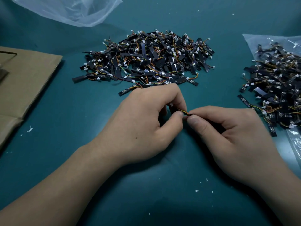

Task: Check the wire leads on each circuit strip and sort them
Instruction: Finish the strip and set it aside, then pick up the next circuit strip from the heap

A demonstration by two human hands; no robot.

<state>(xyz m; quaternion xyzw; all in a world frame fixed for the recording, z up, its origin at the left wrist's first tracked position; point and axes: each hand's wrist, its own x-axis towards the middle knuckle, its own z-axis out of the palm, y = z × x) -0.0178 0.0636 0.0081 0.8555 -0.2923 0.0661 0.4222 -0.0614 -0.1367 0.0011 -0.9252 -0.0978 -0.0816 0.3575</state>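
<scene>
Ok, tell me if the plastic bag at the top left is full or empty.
Looks empty: the bag lies slack and see-through, nothing inside; its far part is out of frame.

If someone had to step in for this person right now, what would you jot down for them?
Left hand and right hand: both pinch one strip, its coloured wires between them, above the table.
Big pile lies ahead in the middle; a second pile sits on a plastic bag at the right.
Done: cannot tell which pile is checked.
Left: finish this strip, place it, carry on.
</scene>
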